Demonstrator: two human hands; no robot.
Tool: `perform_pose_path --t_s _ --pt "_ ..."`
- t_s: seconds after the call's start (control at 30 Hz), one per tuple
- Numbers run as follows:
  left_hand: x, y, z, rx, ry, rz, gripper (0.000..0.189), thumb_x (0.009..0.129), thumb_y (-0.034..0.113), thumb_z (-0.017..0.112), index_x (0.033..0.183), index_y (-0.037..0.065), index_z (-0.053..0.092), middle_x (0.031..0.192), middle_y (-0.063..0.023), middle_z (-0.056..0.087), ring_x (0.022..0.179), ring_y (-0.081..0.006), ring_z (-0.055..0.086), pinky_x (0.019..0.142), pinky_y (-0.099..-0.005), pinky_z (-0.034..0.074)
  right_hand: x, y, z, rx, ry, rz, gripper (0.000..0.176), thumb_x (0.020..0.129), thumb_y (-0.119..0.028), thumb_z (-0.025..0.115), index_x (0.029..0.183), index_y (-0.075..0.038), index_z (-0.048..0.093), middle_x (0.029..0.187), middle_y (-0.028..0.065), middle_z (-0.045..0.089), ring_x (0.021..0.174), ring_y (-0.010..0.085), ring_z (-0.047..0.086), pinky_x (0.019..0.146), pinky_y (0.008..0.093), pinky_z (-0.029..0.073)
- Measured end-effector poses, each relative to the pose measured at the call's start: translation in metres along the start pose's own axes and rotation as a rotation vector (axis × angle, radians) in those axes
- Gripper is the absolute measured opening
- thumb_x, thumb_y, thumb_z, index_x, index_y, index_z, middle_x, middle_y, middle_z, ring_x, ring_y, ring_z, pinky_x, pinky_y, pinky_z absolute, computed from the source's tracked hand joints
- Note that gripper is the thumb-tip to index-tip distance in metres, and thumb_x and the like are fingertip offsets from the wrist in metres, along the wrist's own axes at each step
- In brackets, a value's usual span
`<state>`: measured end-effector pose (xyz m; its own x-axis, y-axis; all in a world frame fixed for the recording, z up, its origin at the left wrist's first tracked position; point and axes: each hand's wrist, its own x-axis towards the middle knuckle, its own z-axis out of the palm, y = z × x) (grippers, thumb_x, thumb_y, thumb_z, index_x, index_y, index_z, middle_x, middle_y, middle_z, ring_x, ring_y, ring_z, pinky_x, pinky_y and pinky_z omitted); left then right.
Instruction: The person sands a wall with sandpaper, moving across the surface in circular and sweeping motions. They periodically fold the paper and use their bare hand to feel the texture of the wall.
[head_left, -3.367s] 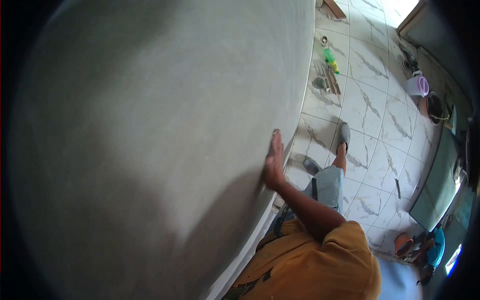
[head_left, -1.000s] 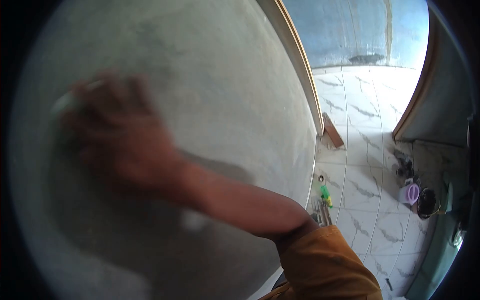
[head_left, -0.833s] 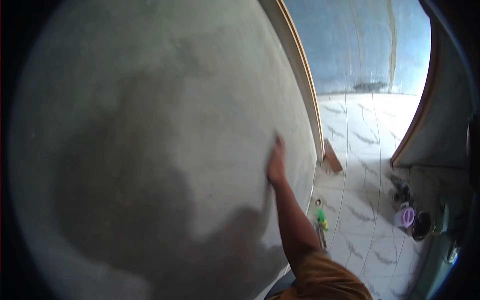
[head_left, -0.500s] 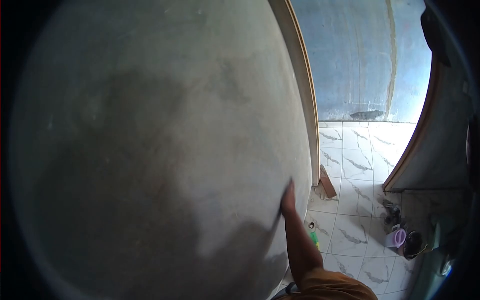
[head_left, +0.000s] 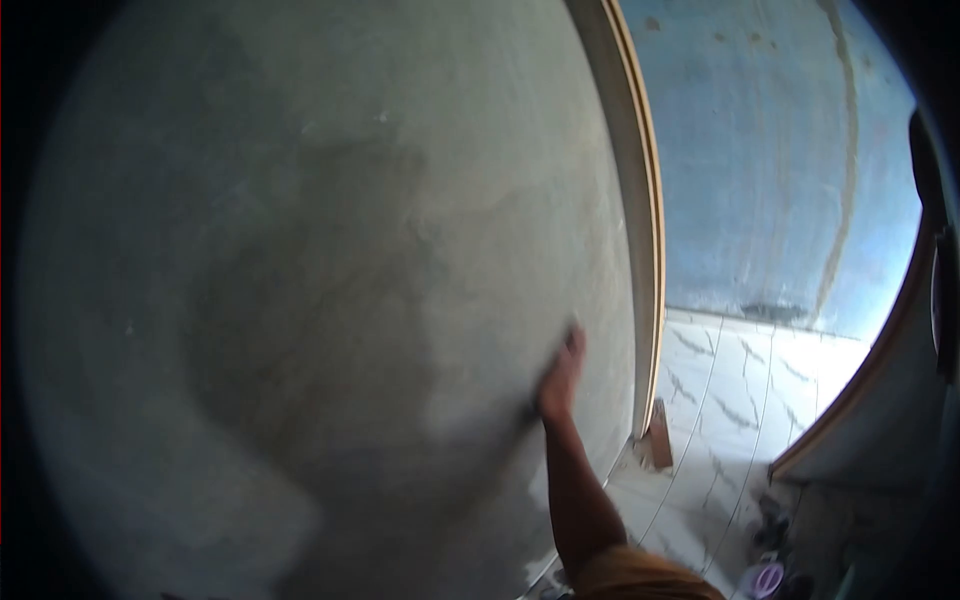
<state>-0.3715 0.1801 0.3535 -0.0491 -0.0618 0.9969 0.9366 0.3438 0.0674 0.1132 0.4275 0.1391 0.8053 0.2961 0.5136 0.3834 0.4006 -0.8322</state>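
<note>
My right hand [head_left: 562, 375] is against or very close to the grey plastered wall [head_left: 480, 260], low on its right side. The forearm reaches up from the bottom of the view, with a brown-orange sleeve [head_left: 640, 578] at its lower end. Motion blur smears the fingers, which point upward, and a small dark patch shows at their tips. Whether something lies under the palm cannot be made out. A dark shadow falls on the wall left of the hand. My left hand is out of view.
Right of the wall stands a wood-edged door frame [head_left: 650, 200], with a blue wall [head_left: 760, 160] beyond. White veined tiles [head_left: 735, 400] cover the floor. A brown wooden piece [head_left: 660, 437] lies by the frame's foot. A purple-rimmed container [head_left: 766, 578] and dark items are at lower right.
My right hand has shifted left and slightly up along the wall. The camera has tilted, so the doorway and floor appear lower and farther right.
</note>
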Motion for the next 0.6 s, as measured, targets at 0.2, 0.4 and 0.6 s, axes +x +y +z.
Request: perform_pose_path --t_s 0.2,0.4,0.6 --pt "-0.025 0.029 0.006 -0.032 0.001 -0.072 0.070 0.103 0.054 0.033 0.151 0.003 0.038 0.156 -0.0318 0.026 0.145 -0.0468 0.027 0.115 -0.0573 0.023 -0.004 0.143 -0.019 0.107 0.061 0.637 0.056 0.105 -0.027 0.031 0.154 -0.001 0.026 0.156 0.0197 0.035 0.144 0.0314 0.034 0.120 0.0416 0.024" --pt "-0.035 0.060 0.000 0.012 -0.082 -0.202 0.071 0.103 0.053 0.028 0.154 0.004 0.033 0.158 -0.0300 0.024 0.148 -0.0454 0.022 0.116 -0.0579 0.021 0.171 -0.321 0.060 -0.150 -0.260 -0.831 0.047 0.098 -0.027 0.048 0.139 -0.004 0.050 0.153 0.0226 0.037 0.144 0.0462 0.025 0.116 0.0630 0.017" --pt "-0.039 0.070 -0.005 0.093 -0.107 -0.055 0.069 0.107 0.045 0.026 0.152 -0.007 0.028 0.157 -0.0359 0.019 0.144 -0.0512 0.023 0.113 -0.0575 0.026 0.114 -0.426 0.076 0.344 -0.281 -1.205 0.048 0.099 -0.032 0.049 0.143 -0.012 0.050 0.153 0.0195 0.038 0.145 0.0437 0.028 0.115 0.0647 0.019"
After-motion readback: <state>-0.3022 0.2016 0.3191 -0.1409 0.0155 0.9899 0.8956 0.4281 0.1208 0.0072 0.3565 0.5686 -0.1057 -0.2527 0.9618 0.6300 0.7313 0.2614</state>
